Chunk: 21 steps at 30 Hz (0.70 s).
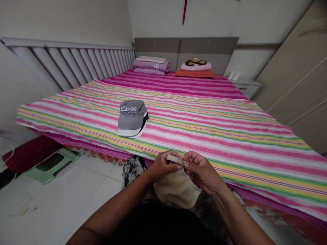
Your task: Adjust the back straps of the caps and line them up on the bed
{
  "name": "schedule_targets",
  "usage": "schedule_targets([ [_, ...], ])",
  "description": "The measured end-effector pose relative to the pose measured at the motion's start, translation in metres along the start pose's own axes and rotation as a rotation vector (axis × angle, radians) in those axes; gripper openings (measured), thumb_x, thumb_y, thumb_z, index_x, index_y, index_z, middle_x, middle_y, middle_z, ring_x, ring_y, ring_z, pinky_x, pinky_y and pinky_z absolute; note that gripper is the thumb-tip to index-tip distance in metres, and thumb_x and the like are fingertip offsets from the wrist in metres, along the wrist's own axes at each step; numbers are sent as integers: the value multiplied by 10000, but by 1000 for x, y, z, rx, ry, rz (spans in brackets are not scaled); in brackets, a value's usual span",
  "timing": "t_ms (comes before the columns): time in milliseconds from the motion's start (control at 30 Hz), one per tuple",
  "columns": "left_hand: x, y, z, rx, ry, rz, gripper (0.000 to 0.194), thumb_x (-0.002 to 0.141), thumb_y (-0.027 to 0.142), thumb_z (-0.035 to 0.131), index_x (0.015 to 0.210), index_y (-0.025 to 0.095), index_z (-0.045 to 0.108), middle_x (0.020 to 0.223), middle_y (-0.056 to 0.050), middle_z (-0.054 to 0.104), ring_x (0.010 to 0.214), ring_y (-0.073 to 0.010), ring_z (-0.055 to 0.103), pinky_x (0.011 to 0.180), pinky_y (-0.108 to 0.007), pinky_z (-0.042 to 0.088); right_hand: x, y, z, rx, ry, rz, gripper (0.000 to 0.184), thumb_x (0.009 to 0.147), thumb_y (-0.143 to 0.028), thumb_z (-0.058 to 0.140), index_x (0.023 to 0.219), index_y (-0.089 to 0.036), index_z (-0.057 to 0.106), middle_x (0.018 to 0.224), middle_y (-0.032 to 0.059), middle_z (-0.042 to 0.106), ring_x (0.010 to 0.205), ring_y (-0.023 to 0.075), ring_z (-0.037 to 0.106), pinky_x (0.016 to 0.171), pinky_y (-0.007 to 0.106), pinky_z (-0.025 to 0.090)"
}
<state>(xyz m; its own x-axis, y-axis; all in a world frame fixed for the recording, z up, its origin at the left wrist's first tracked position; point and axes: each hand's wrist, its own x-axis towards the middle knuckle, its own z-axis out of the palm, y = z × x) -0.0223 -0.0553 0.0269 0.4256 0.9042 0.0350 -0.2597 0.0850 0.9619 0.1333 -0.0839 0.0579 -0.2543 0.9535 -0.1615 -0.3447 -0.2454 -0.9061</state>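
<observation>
A beige cloth cap (176, 189) sits in my lap, its back strap (173, 158) raised between my hands. A small metal buckle (181, 161) is on that strap. My left hand (163, 166) pinches the strap's end from the left, while my right hand (201, 170) grips the buckle side from the right. Further up the striped bed (204, 132) lies a stack of caps (131, 118), with a grey cap marked "Always" on top and darker and white brims beneath. Neither hand is near that stack.
A black-and-white patterned cloth (133, 170) lies against the bed's near edge. Folded bedding (151, 65) and a pillow (195, 68) are at the headboard. A green step stool (51, 166) and a red mat (30, 153) are on the tiled floor at left. A wardrobe (288, 75) stands at right.
</observation>
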Motion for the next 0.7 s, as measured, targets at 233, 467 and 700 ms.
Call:
schedule_targets([
  [233,-1,1,-5,-151,-53,-62,322,573,324,717,803,121,620,686,-31,627,585,-111,544,565,-220,406,0,-4,3,-155,12,2,300,607,-301,729,723,-187,476,472,-63,528,306,26,291,312,153,185],
  [467,-1,2,-8,-315,86,-121,308,522,273,745,750,129,595,593,-4,609,484,-92,527,509,-213,408,1,-11,-10,-177,-204,95,350,743,-484,558,775,-135,569,559,15,562,422,81,448,389,192,307],
  [700,-2,2,-12,-278,15,-119,371,475,219,769,792,139,594,616,9,598,508,-84,519,505,-197,390,9,9,-25,-136,-171,106,284,668,-402,671,634,-143,560,416,-49,442,357,52,332,339,181,219],
])
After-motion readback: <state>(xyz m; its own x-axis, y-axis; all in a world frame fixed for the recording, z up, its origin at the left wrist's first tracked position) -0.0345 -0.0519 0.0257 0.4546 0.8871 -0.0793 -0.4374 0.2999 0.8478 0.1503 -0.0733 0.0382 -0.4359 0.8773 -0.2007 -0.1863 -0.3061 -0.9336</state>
